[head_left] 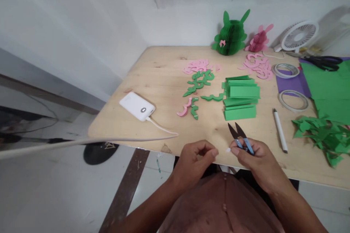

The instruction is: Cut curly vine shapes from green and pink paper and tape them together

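Note:
In my right hand point(258, 160) are small thread snips point(240, 140) with blue handles, their dark blades apart and pointing away from me. By that thumb tip is a tiny white scrap point(228, 149). My left hand point(195, 160) rests at the table's front edge, thumb and forefinger pinched together; anything between them is too small to make out. Beyond the hands lie folded green paper strips point(242, 98), a wavy green cutout point(212, 97), a pink curved cutout point(185, 107) and a short green cutout point(194, 109) with white marks.
A white power bank point(137, 106) with a cable lies left. Green point(201, 80) and pink cutouts point(258, 65) sit farther back, near a green paper figure point(232, 36), a pink one point(259, 40) and a fan point(299, 36). Rightward are tape rolls point(294, 101), a marker point(280, 131) and green scraps point(322, 134).

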The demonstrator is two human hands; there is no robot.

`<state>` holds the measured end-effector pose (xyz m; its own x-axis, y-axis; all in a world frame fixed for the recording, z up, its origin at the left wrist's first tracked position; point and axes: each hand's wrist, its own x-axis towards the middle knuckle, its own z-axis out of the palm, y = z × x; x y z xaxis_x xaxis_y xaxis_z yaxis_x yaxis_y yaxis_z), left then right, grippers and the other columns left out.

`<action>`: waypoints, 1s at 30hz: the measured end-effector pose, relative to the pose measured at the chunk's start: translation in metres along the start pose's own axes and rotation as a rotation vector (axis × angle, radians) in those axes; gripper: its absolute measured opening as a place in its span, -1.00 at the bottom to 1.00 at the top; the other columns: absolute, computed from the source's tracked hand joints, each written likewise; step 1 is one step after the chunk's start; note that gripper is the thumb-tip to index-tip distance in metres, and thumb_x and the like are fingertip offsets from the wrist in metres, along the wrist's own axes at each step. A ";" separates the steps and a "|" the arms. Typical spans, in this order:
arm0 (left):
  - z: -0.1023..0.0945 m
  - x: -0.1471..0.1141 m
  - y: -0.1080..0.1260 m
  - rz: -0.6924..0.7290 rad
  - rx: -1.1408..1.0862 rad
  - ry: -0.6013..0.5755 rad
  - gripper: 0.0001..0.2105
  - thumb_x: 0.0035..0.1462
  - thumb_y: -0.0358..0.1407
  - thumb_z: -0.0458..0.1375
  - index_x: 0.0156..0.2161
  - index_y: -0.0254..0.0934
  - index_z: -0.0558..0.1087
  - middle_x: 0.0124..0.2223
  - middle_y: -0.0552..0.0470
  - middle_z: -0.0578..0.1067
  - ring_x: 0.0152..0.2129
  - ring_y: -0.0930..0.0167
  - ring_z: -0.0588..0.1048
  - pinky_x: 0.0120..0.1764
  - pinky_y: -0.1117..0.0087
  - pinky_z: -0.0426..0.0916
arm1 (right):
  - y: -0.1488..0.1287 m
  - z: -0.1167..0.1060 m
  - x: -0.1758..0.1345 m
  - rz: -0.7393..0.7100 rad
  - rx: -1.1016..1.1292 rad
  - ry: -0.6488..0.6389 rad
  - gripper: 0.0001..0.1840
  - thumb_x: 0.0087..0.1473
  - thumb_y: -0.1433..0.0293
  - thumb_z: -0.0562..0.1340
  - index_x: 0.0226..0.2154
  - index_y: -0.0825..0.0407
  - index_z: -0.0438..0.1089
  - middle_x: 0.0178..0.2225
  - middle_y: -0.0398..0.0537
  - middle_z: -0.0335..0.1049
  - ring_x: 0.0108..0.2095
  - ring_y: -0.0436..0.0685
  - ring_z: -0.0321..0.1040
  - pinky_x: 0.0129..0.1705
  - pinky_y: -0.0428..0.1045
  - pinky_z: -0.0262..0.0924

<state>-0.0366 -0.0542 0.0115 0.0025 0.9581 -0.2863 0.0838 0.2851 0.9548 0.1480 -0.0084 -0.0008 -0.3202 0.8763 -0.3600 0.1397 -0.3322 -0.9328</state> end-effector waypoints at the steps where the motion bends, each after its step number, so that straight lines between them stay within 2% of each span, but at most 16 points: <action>1: 0.003 0.002 0.000 -0.013 -0.032 -0.020 -0.81 0.06 -0.22 0.16 -0.40 -0.32 0.51 -0.48 0.05 0.47 -0.50 0.46 0.37 -0.40 0.48 0.23 | -0.002 -0.001 0.000 -0.003 -0.011 -0.018 -0.72 -0.06 0.16 0.34 -0.49 0.05 0.45 -0.56 -0.22 0.21 -0.52 -0.06 0.06 -0.46 -0.13 0.02; 3: 0.008 0.005 0.000 -0.036 -0.078 -0.067 -0.82 0.03 -0.25 0.19 -0.31 -0.33 0.54 -0.42 0.03 0.50 -0.47 0.45 0.39 -0.37 0.47 0.25 | -0.005 -0.003 0.001 -0.004 -0.033 -0.048 -0.73 -0.05 0.16 0.33 -0.48 0.04 0.46 -0.54 -0.20 0.26 -0.50 -0.04 0.12 -0.42 -0.12 0.07; 7: 0.012 0.009 0.000 -0.041 -0.144 -0.124 -0.84 0.03 -0.25 0.21 -0.35 -0.33 0.55 -0.44 0.03 0.50 -0.47 0.46 0.38 -0.38 0.49 0.23 | -0.012 -0.006 0.003 -0.041 -0.103 -0.071 -0.77 -0.05 0.19 0.31 -0.49 0.03 0.46 -0.52 -0.18 0.33 -0.48 -0.01 0.19 -0.40 -0.11 0.12; 12: 0.013 0.013 -0.002 -0.018 -0.140 -0.113 -0.86 0.03 -0.27 0.22 -0.42 -0.34 0.50 -0.49 0.09 0.45 -0.50 0.50 0.35 -0.40 0.50 0.20 | -0.020 -0.006 0.008 -0.076 -0.179 -0.081 -0.79 -0.04 0.24 0.28 -0.51 0.04 0.44 -0.53 -0.18 0.31 -0.46 0.01 0.19 -0.38 -0.09 0.13; 18: 0.013 0.017 -0.003 0.022 -0.065 -0.040 -0.87 0.02 -0.27 0.22 -0.36 -0.32 0.48 -0.42 0.05 0.48 -0.44 0.45 0.40 -0.33 0.47 0.26 | -0.025 -0.006 0.009 -0.050 -0.188 -0.112 -0.81 -0.04 0.26 0.27 -0.50 0.06 0.41 -0.56 -0.22 0.21 -0.51 -0.04 0.08 -0.44 -0.11 0.02; 23: 0.014 0.018 0.000 0.025 -0.031 -0.050 -0.87 0.01 -0.28 0.21 -0.42 -0.33 0.48 -0.47 0.06 0.47 -0.48 0.46 0.37 -0.36 0.47 0.25 | -0.025 -0.006 0.009 -0.045 -0.206 -0.140 -0.79 -0.04 0.26 0.25 -0.51 0.07 0.39 -0.59 -0.24 0.14 -0.54 -0.06 0.01 -0.48 -0.11 -0.05; 30: 0.016 0.019 0.003 0.010 -0.016 -0.049 -0.87 -0.02 -0.29 0.19 -0.49 -0.32 0.45 -0.53 0.09 0.42 -0.53 0.48 0.34 -0.41 0.48 0.21 | -0.024 -0.006 0.008 -0.075 -0.275 -0.139 -0.79 -0.01 0.26 0.23 -0.52 0.06 0.39 -0.60 -0.23 0.15 -0.54 -0.04 0.05 -0.49 -0.11 -0.01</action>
<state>-0.0200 -0.0354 0.0077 0.0518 0.9585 -0.2802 0.0680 0.2765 0.9586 0.1472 0.0089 0.0189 -0.4615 0.8323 -0.3071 0.3527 -0.1455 -0.9243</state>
